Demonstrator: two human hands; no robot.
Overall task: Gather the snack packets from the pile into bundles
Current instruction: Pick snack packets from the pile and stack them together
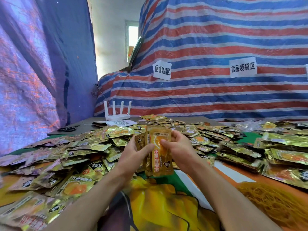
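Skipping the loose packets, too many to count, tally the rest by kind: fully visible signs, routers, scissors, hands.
White paper signs with black characters: 2
White plastic router with four antennas: 1
Dark scissors: 1
Bare hands: 2, left hand and right hand, both gripping the gold foil packet bundle
Total: 6

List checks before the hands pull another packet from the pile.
1. Left hand grips the held packets: ok.
2. Right hand pinches the same stack: ok.
3. Stack edges squared: not ok, one packet juts out on the left.
4. Packet count in the stack: cannot tell.
5. Loose pile lies close to both hands: ok.
6. A free hand for the pick: not ok, both are occupied.
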